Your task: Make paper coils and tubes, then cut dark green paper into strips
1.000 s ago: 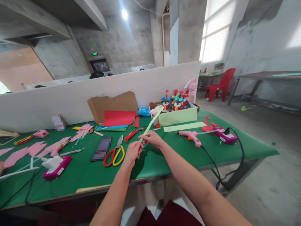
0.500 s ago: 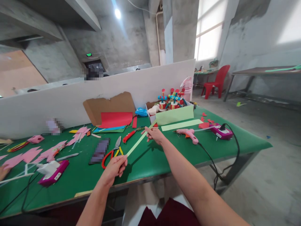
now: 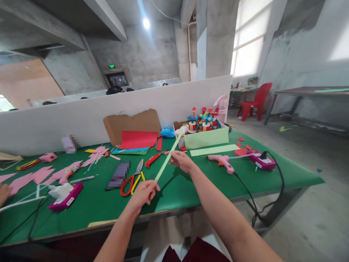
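Observation:
A narrow pale green paper strip (image 3: 164, 167) stretches diagonally above the table between my two hands. My left hand (image 3: 145, 194) pinches its near end. Farther up, my right hand (image 3: 182, 161) grips the strip between thumb and fingers, and its far end sticks out past them toward the box. Beside my left hand lie scissors (image 3: 139, 168) with red and yellow handles. A red-handled tool (image 3: 153, 160), possibly a knife, lies left of my right hand. To the right are a wider pale green strip (image 3: 215, 150) and a pink glue gun (image 3: 222, 161).
A box (image 3: 207, 137) of small red and blue figures stands at the back. A phone (image 3: 119, 175), red paper (image 3: 139, 139) and pink paper pieces (image 3: 40, 175) lie leftward. Purple power strips (image 3: 67, 196) sit at both sides. Another person's hand (image 3: 3, 193) shows at the left edge.
The view has shifted slightly, so the scene sits a little farther right. Both hands keep hold of the strip, which now looks steeper, with more of its far end beyond my right hand.

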`<state>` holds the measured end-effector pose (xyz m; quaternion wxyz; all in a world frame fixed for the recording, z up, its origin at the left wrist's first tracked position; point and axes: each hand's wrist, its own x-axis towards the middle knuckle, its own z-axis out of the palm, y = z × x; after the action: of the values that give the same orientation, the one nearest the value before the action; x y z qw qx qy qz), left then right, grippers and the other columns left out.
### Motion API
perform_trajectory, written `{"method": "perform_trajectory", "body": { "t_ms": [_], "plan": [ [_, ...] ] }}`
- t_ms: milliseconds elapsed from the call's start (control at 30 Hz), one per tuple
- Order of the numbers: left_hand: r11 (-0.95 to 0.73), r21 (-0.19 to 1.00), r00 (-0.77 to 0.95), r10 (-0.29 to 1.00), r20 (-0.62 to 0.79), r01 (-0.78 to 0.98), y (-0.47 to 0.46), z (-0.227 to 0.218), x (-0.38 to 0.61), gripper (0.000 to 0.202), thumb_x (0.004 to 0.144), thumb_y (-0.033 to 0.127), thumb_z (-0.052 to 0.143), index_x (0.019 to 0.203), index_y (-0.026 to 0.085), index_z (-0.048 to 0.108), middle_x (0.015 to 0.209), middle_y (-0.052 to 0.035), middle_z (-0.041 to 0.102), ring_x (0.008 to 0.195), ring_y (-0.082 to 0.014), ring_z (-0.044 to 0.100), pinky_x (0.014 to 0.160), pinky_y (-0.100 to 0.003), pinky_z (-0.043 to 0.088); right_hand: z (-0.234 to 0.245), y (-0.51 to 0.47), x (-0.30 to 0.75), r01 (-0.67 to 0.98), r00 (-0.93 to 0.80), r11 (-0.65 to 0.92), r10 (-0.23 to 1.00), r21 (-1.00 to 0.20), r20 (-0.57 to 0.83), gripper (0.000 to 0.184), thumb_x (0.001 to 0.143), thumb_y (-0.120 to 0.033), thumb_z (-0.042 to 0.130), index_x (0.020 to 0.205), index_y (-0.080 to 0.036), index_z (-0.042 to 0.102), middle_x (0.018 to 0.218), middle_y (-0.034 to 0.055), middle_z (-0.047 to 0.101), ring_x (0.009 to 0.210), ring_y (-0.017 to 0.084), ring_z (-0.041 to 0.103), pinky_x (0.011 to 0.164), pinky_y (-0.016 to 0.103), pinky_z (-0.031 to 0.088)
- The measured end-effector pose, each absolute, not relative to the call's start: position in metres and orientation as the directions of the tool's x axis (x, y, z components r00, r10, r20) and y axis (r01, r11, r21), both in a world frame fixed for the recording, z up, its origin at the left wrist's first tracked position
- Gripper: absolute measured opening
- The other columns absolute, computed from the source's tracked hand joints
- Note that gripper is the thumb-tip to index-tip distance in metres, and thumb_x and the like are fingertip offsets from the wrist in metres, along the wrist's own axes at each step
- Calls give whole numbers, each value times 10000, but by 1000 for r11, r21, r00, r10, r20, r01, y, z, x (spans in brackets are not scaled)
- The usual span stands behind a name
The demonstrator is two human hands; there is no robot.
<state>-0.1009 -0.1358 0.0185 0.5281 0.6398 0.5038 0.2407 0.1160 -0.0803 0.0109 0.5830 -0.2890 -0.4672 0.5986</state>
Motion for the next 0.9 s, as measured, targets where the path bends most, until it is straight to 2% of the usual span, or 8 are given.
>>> {"method": "perform_trajectory", "body": {
  "t_ms": [100,200,400,567,667,733,833,900],
  "plan": [
    [8,894,427,877,-222,448,-134,23,-90,640,633,795,522,622,158,586,441,18,507,360,-80,424,373,-201,312,7,-80,115,-449,-199,60,966,-892,165,355,734,-520,737,785,-176,666,773,7,646,675,107,610,724,290,546],
    [-36,947,343,936,-80,320,-120,30,-83,633,644,780,544,670,152,609,547,2,564,439,-88,494,418,-203,366,9,-84,114,-424,-332,-38,936,-905,116,404,718,-542,743,758,-164,606,708,0,632,599,121,625,643,302,553],
    [-3,999,288,958,12,-32,-75,41,-63,612,558,683,699,855,155,610,592,36,558,443,-70,459,412,-195,336,13,-95,114,-208,-544,-130,839,-969,5,375,821,-509,658,767,-153,554,574,-45,551,459,89,549,536,273,538],
    [43,985,343,939,18,-168,-66,36,-61,416,561,456,741,817,156,608,480,94,417,407,-47,353,425,-190,281,11,-96,111,-57,-684,-190,722,-980,-100,385,809,-511,669,748,-153,539,529,-67,512,421,77,517,489,244,523],
    [37,995,358,934,-1,-94,-69,31,-73,314,590,351,666,828,152,618,512,71,445,430,-68,391,449,-211,312,15,-96,107,48,-724,-196,669,-980,-169,395,812,-520,662,744,-151,539,523,-67,502,432,80,526,485,241,526],
    [-64,998,173,983,67,-19,-73,28,-84,281,619,290,592,872,167,603,634,32,521,493,-92,452,482,-228,359,22,-96,105,110,-735,-180,647,-977,-202,403,820,-531,646,741,-152,536,528,-69,498,433,73,517,495,244,534],
    [-362,882,-105,907,408,302,-81,25,-101,216,660,200,519,868,196,578,858,-29,573,711,-151,551,637,-282,462,33,-95,108,219,-722,-171,634,-961,-277,412,833,-552,616,742,-162,517,522,-87,467,407,54,461,485,241,533],
    [-533,672,25,793,609,514,-88,23,-110,199,684,150,501,852,206,593,965,-61,573,913,-205,565,811,-342,479,39,-93,113,327,-701,-177,613,-928,-364,427,829,-571,606,728,-171,495,499,-102,427,383,46,408,463,236,523]
  ]
}}
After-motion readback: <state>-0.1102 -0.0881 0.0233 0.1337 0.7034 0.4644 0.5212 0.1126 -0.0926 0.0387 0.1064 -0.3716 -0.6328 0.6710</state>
